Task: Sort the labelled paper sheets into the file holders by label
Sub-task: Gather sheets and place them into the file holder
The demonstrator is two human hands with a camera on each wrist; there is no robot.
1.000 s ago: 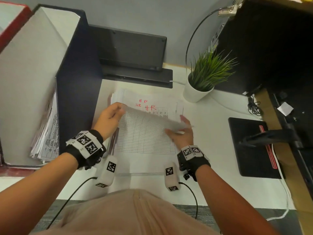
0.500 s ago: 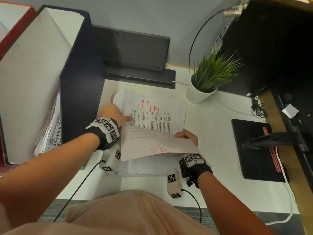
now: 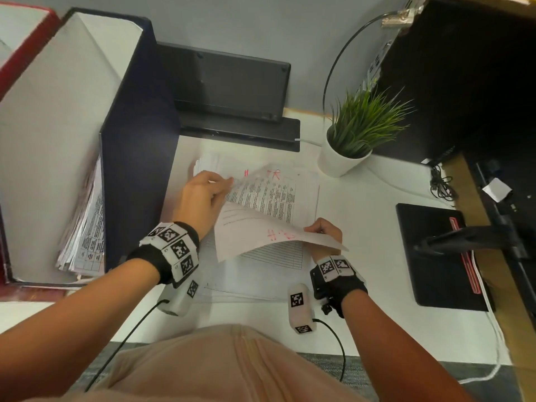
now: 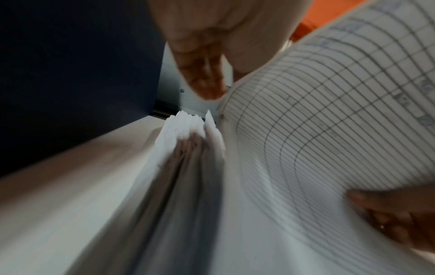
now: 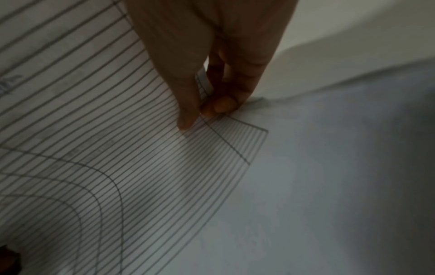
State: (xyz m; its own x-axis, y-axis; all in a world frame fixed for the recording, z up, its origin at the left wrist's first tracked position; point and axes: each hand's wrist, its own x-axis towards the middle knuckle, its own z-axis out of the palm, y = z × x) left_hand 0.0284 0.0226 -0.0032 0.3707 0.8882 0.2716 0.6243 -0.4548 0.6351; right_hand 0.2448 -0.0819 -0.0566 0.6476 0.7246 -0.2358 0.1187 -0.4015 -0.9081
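Note:
A stack of paper sheets (image 3: pixel 307 204) lies on the white desk (image 3: pixel 362 271). Its top printed sheet (image 3: pixel 269 195) bears a red "HR" label. My left hand (image 3: pixel 227 182) pinches that sheet's upper left corner, which curls up; the left wrist view shows the fingers (image 4: pixel 204 83) above the stack's edge (image 4: pixel 188 130). My right hand (image 3: pixel 322 230) pinches the edge of a lined sheet (image 3: pixel 261 230) folded back toward me, its red label showing through in reverse. The right wrist view shows thumb and fingers (image 5: pixel 188 119) clamped on that sheet (image 5: pixel 117 158).
A navy file holder (image 3: pixel 136 158) with several sheets (image 3: pixel 87 227) stands left of the stack, a red holder (image 3: pixel 17 50) beyond it. A black device (image 3: pixel 226 85) sits at the back, a potted plant (image 3: pixel 348 152) right of it, a black pad (image 3: pixel 429 256) farther right.
My right hand has flipped the lined sheet over toward me. My left hand let go of it, laid a finger on the stack, and now pinches the HR sheet's corner.

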